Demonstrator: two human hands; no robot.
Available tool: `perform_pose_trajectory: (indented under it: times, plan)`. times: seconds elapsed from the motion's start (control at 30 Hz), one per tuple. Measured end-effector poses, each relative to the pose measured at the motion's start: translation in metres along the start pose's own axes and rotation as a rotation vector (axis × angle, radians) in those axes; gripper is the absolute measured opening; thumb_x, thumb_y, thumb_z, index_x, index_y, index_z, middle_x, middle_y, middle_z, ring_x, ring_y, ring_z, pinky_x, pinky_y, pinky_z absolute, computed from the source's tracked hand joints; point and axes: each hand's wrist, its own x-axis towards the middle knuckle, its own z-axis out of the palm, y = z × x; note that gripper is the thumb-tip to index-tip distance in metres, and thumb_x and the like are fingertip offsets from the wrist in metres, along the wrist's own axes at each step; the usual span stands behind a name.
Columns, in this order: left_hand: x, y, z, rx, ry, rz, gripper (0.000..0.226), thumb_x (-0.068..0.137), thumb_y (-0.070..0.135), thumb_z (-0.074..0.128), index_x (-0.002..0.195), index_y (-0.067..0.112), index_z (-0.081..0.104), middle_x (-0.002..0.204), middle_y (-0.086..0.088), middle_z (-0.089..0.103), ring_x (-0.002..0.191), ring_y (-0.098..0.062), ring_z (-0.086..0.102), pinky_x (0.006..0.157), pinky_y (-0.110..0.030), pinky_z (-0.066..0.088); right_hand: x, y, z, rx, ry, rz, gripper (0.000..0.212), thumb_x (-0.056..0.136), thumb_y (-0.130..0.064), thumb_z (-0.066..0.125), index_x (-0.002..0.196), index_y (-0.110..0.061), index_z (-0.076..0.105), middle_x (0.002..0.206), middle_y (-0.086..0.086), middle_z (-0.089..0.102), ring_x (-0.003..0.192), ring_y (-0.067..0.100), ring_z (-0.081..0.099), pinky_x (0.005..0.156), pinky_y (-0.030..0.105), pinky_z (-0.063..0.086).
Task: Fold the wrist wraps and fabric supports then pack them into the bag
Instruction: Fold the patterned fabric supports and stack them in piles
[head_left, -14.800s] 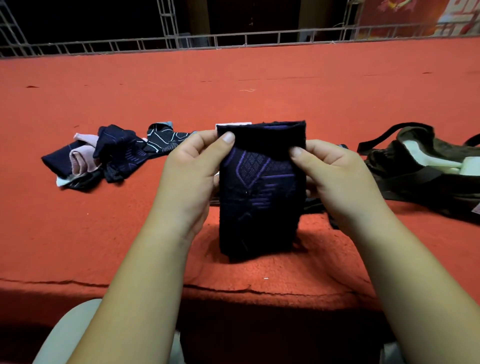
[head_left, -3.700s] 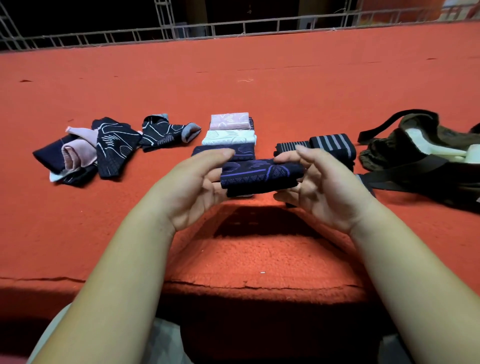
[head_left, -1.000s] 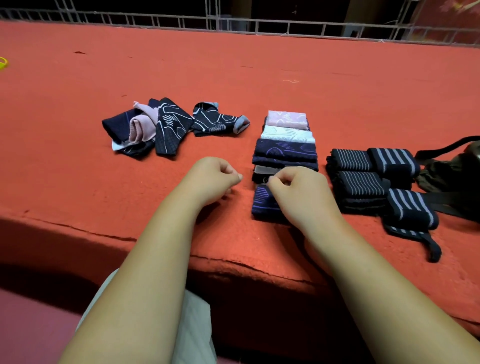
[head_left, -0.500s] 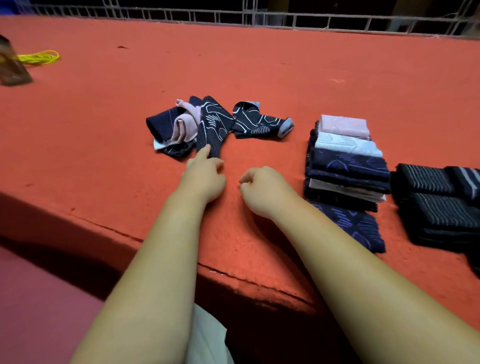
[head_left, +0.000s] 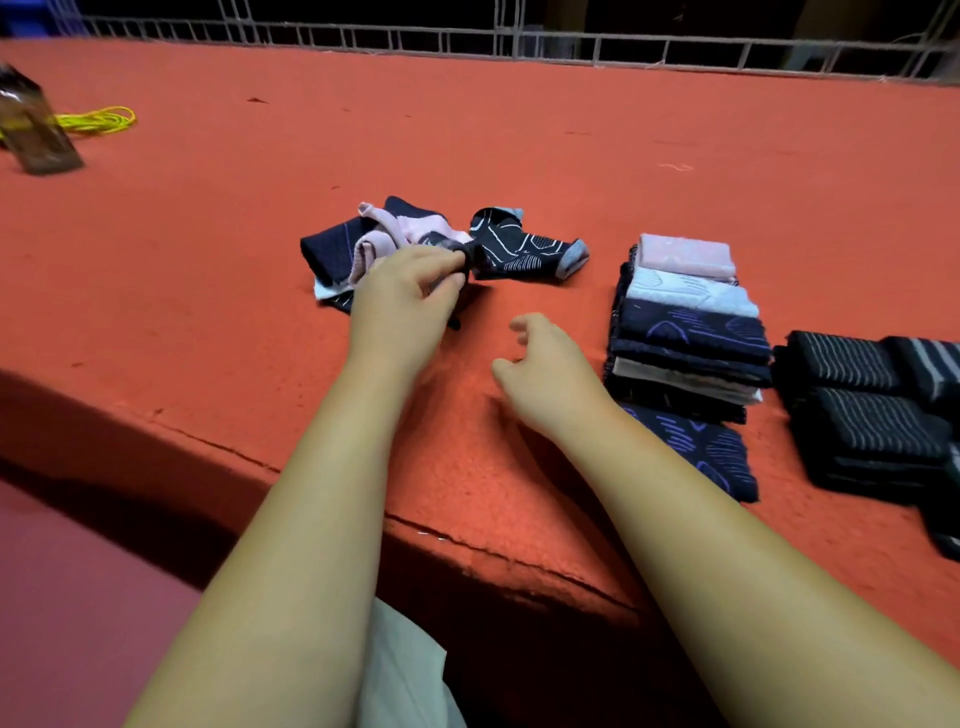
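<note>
Pinching a dark support (head_left: 471, 253) now, left hand (head_left: 400, 304) merely touched it before

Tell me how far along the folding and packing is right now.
Done: a row of folded fabric supports and folded striped wrist wraps sit on the red surface. In hand: the left hand pinches a dark piece from the unfolded pile; the right hand is empty. Left: folding that pile, then packing everything; no bag is in view.
</note>
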Motion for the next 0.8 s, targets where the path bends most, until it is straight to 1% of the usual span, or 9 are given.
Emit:
perform_pose_trajectory:
  times: [0.17, 0.23, 0.33, 0.47, 0.57, 0.6, 0.67, 0.73, 0.8]
  plan:
    - [-0.013, 0.055, -0.027, -0.412, -0.007, -0.067, 0.016, 0.095, 0.011, 0.075, 0.097, 0.024, 0.082, 0.096, 0.012, 0.081, 0.096, -0.006, 0.075, 0.089, -0.024, 0.057, -0.008, -0.007, -0.046, 0.224, 0.203, -0.199, 0.088, 0.087, -0.027, 0.082, 0.161, -0.036, 0.036, 0.153, -0.001, 0.047, 0.138, 0.016, 0.051, 0.119, 0.034, 0.040]
    - [-0.015, 0.066, -0.036, -0.524, -0.064, -0.065, 0.015, 0.097, 0.008, 0.072, 0.099, 0.019, 0.082, 0.096, 0.008, 0.082, 0.094, -0.007, 0.075, 0.086, -0.024, 0.056, -0.015, -0.011, -0.064, 0.255, 0.182, -0.264, 0.068, 0.088, -0.032, 0.083, 0.148, -0.041, 0.053, 0.143, -0.009, 0.057, 0.131, 0.006, 0.054, 0.116, 0.031, 0.041]
    - [-0.018, 0.073, -0.045, -0.745, -0.159, -0.123, 0.018, 0.104, 0.010, 0.064, 0.112, 0.012, 0.080, 0.106, -0.006, 0.081, 0.099, -0.018, 0.075, 0.086, -0.032, 0.057, -0.029, -0.019, -0.087, 0.402, 0.051, -0.239, 0.015, 0.096, -0.034, 0.078, 0.107, -0.023, 0.077, 0.105, -0.003, 0.078, 0.097, 0.004, 0.069, 0.100, 0.041, 0.056]
    - [-0.021, 0.083, -0.049, -1.038, -0.245, -0.243, 0.044, 0.112, 0.034, 0.047, 0.139, 0.004, 0.066, 0.132, -0.017, 0.072, 0.126, -0.030, 0.068, 0.109, -0.045, 0.052, -0.050, -0.028, -0.109, 0.565, 0.058, -0.152, 0.020, 0.099, -0.028, 0.075, 0.094, -0.009, 0.074, 0.080, 0.001, 0.074, 0.071, 0.011, 0.064, 0.069, 0.029, 0.050]
    - [-0.033, 0.087, -0.040, -1.278, -0.431, -0.295, 0.065, 0.109, 0.058, 0.028, 0.118, 0.021, 0.081, 0.124, 0.001, 0.077, 0.123, -0.016, 0.070, 0.113, -0.040, 0.050, -0.062, -0.030, -0.125, 0.669, 0.115, -0.075, 0.022, 0.100, -0.029, 0.071, 0.092, -0.009, 0.073, 0.080, 0.000, 0.074, 0.073, 0.015, 0.067, 0.074, 0.034, 0.053]
    - [-0.037, 0.089, -0.034, -1.304, -0.494, -0.320, 0.066, 0.108, 0.060, 0.026, 0.116, 0.026, 0.082, 0.124, 0.004, 0.077, 0.122, -0.014, 0.070, 0.114, -0.041, 0.049, -0.064, -0.028, -0.131, 0.705, 0.133, -0.047, 0.021, 0.100, -0.030, 0.071, 0.090, -0.011, 0.073, 0.081, 0.002, 0.076, 0.074, 0.017, 0.069, 0.076, 0.036, 0.055]
    - [-0.045, 0.090, -0.020, -1.206, -0.584, -0.361, 0.048, 0.106, 0.047, 0.045, 0.132, 0.018, 0.074, 0.135, -0.009, 0.073, 0.124, -0.025, 0.068, 0.114, -0.051, 0.047, -0.071, -0.021, -0.144, 0.778, 0.173, -0.011, 0.019, 0.100, -0.030, 0.071, 0.085, -0.018, 0.074, 0.082, 0.006, 0.076, 0.074, 0.022, 0.070, 0.077, 0.042, 0.057]
    - [-0.047, 0.091, -0.005, -1.079, -0.627, -0.377, 0.037, 0.101, 0.026, 0.063, 0.135, 0.011, 0.069, 0.133, -0.016, 0.072, 0.114, -0.030, 0.070, 0.098, -0.047, 0.057, -0.078, -0.010, -0.157, 0.759, 0.225, 0.008, 0.021, 0.098, -0.033, 0.071, 0.079, -0.024, 0.072, 0.082, 0.005, 0.077, 0.074, 0.023, 0.070, 0.075, 0.044, 0.058]
    - [-0.049, 0.102, 0.007, -0.988, -0.622, -0.414, 0.029, 0.101, 0.017, 0.067, 0.129, 0.011, 0.071, 0.123, -0.014, 0.076, 0.098, -0.025, 0.072, 0.084, -0.039, 0.060, -0.089, 0.006, -0.170, 0.686, 0.249, 0.029, 0.019, 0.098, -0.034, 0.071, 0.081, -0.025, 0.073, 0.084, 0.002, 0.079, 0.074, 0.020, 0.071, 0.069, 0.037, 0.055]
